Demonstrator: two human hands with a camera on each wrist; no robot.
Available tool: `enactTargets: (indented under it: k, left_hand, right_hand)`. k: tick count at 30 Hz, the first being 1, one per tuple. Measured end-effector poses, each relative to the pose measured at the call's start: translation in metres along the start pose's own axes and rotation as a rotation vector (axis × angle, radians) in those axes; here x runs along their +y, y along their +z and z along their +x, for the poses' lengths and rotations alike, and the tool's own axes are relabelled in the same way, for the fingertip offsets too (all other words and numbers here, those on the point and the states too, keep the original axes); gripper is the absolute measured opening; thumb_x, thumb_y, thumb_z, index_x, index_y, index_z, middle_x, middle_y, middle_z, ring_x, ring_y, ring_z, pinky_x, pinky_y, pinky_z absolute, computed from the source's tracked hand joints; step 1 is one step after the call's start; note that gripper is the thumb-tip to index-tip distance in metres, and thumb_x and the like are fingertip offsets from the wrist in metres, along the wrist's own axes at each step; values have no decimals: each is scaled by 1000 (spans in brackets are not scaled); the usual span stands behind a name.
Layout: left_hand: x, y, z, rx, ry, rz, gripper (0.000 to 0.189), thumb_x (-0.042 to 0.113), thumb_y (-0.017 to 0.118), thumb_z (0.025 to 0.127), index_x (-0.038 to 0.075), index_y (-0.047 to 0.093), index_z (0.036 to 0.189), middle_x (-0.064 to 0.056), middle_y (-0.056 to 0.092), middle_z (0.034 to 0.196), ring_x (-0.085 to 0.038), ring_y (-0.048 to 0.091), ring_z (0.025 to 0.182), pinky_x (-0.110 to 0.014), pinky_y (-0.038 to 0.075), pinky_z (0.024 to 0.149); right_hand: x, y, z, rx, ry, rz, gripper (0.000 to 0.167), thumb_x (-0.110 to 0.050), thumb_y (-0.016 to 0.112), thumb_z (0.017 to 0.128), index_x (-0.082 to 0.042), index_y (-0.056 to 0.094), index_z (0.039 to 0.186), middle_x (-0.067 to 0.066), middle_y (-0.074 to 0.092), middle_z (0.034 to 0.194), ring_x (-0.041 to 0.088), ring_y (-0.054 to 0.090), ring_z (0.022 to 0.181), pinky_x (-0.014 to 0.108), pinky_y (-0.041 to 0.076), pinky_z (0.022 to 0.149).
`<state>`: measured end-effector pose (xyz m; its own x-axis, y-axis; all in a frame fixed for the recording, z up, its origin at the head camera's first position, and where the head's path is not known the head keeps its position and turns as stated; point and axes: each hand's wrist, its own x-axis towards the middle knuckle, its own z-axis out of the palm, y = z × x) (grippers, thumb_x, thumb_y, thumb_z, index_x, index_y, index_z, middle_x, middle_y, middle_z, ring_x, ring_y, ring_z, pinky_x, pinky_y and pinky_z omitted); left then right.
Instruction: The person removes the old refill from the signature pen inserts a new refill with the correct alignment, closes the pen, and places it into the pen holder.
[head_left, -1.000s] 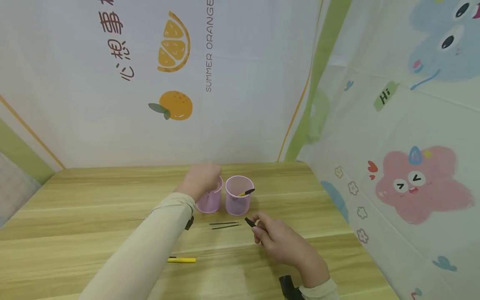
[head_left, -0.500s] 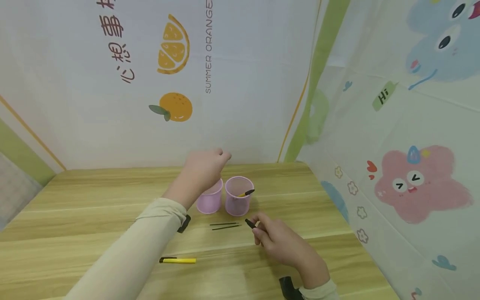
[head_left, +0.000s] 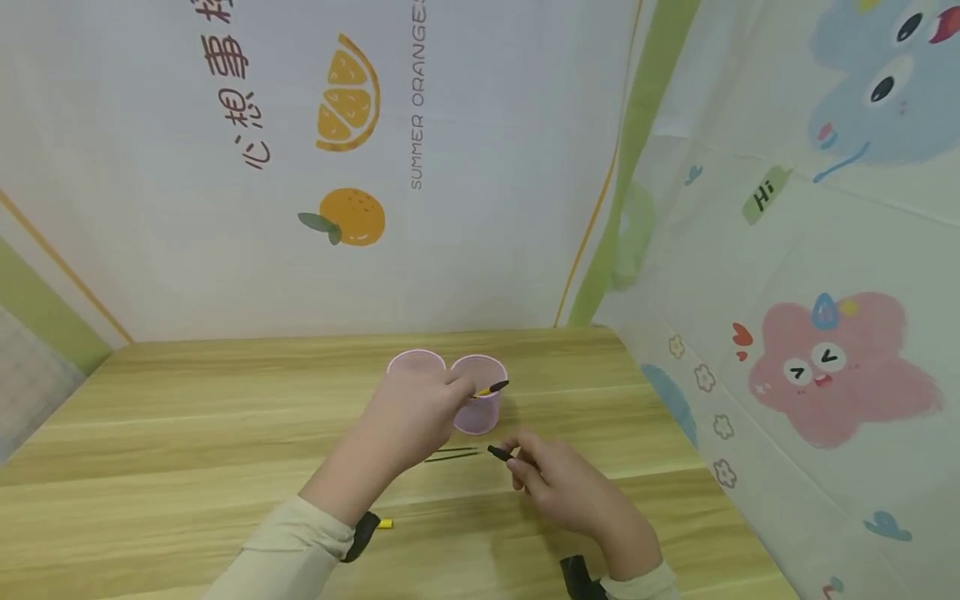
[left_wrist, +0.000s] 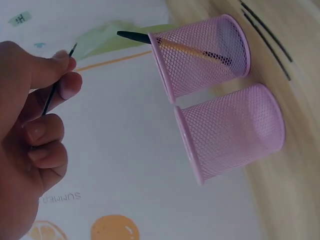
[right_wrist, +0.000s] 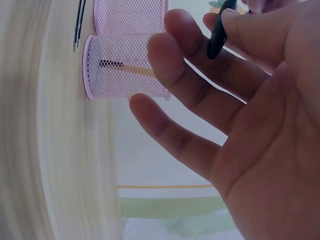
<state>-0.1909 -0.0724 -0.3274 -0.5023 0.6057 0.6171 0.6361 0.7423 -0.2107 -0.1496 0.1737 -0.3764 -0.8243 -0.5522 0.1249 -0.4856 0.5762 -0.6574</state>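
Note:
My left hand [head_left: 420, 412] pinches a thin dark pen refill [left_wrist: 50, 97] between thumb and forefinger, its other fingers curled. It hovers in front of two pink mesh pen holders. My right hand [head_left: 566, 483] pinches a short black tapered pen part [right_wrist: 220, 32] between thumb and forefinger, its other fingers loosely bent. In the right pen holder [head_left: 476, 417] leans a yellow pen with a black end [left_wrist: 132, 36]. The left pen holder [left_wrist: 230, 132] is mostly behind my left hand in the head view. Two dark refills [head_left: 453, 456] lie on the table before the holders.
A yellow pen piece [head_left: 386, 524] lies on the wooden table [head_left: 187, 433], mostly hidden by my left wrist strap [head_left: 362, 537]. Printed cloth [head_left: 487, 208] hangs behind the table and along its right side.
My left hand has risen from the left pen holder, then moved right and nearer, in front of both holders. My right hand has hardly moved.

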Motion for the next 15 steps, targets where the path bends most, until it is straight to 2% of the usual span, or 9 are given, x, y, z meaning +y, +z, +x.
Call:
enactTargets:
  k: [2,5,7,10,12,15]
  left_hand:
    - [3,-2,-9,-14,-33,-51,30,7,86,79,22,65,95,7,60,67,-11,40,50,-25,29,45]
    - [9,-3,-23,-39,-90,-89,19,20,84,89,23,67,95,9,68,75,-13,52,56,-29,43,53]
    - [14,-2,-32,-49,-120,-76,15,24,83,90,25,69,93,10,72,78,-14,60,64,-34,48,63]
    - [23,-1,-47,-67,-171,-56,10,30,83,91,28,74,93,13,74,83,-13,64,76,-35,47,73]
    - [28,0,-56,-58,-208,-69,8,29,83,91,28,75,93,15,73,83,-12,60,75,-33,44,73]
    - [34,3,-67,-25,-253,-108,8,27,83,90,30,76,93,17,73,84,-9,62,80,-31,45,73]
  right_hand:
    - [1,0,0,4,4,-4,13,-16,53,112,-14,61,122,6,70,88,-2,47,62,21,44,56]
    - [2,1,0,10,5,-5,13,-16,54,112,-13,62,122,7,71,88,-2,49,63,21,46,57]
    - [2,2,0,16,3,-4,13,-15,55,111,-13,63,121,8,72,88,-1,51,65,21,47,58]
    - [2,4,0,18,1,-7,12,-16,57,110,-14,63,121,7,72,88,-1,52,67,22,48,59]
    - [2,6,0,20,-2,-12,11,-16,58,110,-16,63,120,7,71,87,-1,52,67,22,48,60]
    - [1,7,0,23,-10,-11,10,-15,59,109,-17,63,119,6,70,86,-2,51,67,21,48,60]
